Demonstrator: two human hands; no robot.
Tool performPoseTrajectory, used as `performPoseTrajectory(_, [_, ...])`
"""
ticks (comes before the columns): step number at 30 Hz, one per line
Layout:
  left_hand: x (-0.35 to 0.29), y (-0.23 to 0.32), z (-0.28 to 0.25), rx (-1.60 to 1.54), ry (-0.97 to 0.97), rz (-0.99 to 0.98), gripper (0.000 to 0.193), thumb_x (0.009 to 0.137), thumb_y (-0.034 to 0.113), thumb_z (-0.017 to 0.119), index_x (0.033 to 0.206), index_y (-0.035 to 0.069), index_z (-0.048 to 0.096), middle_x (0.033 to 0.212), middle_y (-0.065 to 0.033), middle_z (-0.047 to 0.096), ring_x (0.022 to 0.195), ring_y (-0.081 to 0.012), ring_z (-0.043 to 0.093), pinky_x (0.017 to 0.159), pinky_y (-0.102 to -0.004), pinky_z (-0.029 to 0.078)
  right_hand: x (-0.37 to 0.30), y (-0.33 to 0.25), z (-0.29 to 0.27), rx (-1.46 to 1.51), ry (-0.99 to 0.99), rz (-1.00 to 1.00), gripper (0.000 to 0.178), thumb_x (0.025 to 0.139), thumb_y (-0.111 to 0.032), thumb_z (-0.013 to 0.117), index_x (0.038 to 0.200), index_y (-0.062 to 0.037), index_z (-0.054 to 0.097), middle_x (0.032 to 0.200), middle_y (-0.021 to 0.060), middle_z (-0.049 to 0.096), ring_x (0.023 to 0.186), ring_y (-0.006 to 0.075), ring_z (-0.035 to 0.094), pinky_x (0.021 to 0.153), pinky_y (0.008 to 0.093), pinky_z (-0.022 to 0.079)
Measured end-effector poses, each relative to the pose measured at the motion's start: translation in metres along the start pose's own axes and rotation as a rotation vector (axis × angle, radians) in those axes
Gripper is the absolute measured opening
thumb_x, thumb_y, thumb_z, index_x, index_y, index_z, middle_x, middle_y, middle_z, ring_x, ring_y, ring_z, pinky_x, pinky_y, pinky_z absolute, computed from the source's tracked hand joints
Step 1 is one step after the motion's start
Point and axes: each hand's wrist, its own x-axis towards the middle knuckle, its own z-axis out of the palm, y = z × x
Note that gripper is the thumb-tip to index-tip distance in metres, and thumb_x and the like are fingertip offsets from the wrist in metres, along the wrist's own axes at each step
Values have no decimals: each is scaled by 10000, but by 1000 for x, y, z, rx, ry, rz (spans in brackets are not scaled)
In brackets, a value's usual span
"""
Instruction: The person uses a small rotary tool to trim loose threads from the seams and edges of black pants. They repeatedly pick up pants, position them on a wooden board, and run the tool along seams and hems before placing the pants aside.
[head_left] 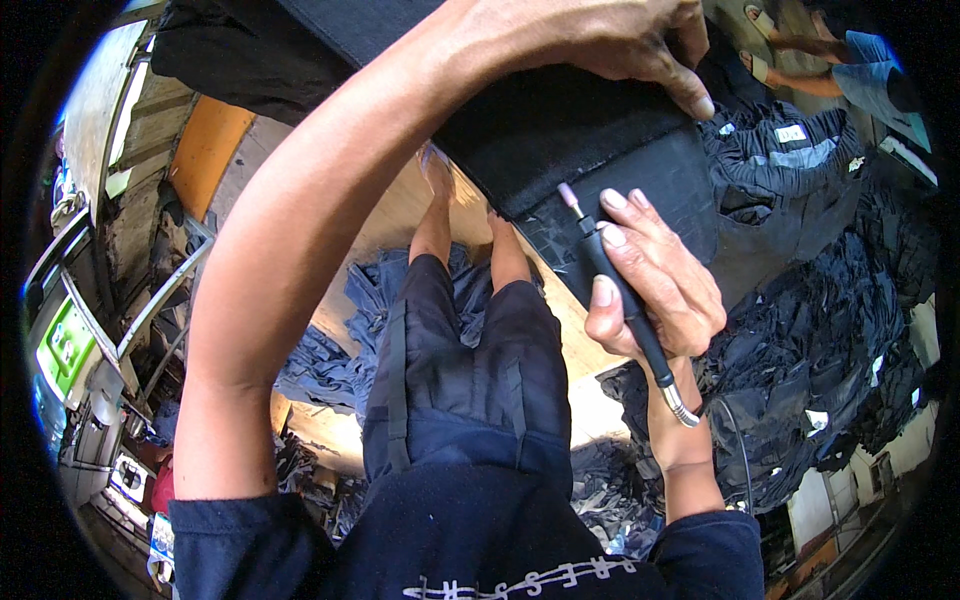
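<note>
My right hand (660,275) is closed around a slim black rotary tool (635,315), held like a pen. A pinkish, rounded grinding tip (567,194) points up and left, close to the fabric's worn-looking edge. From the tool's metal spring end, a thin black cord (742,455) runs down. My left arm reaches across the top, and my left hand (640,45) grips the dark cloth (570,125) draped over a flat black board (660,195). The left thumb presses near the board's far right corner; the other left fingers are partly hidden.
Heaped dark garments (800,330) fill the right side, with an elastic-waisted pair of trousers (780,150) on top. More dark cloth (365,300) lies on the floor by my legs. Another person's legs (810,65) show at the far right. A metal frame (150,300) stands at left.
</note>
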Motion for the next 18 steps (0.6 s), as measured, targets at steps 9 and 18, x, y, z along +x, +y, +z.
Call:
performPoseTrajectory(9, [-1, -1, 2, 10, 20, -6, 451, 875, 495, 903, 979, 57, 874, 769, -160, 785, 709, -326, 776, 680, -434, 595, 3, -2, -1, 27, -64, -7, 278, 876, -60, 744, 1120, 48, 821, 1026, 228, 815, 1093, 411, 819, 1035, 564, 639])
performPoseTrajectory(18, [-1, 0, 2, -15, 3, -14, 444, 882, 494, 900, 976, 61, 877, 768, -151, 788, 698, -318, 774, 671, -429, 591, -2, 2, 2, -16, 57, 23, 295, 850, -48, 754, 1126, 37, 815, 1032, 211, 817, 1083, 412, 820, 1032, 573, 644])
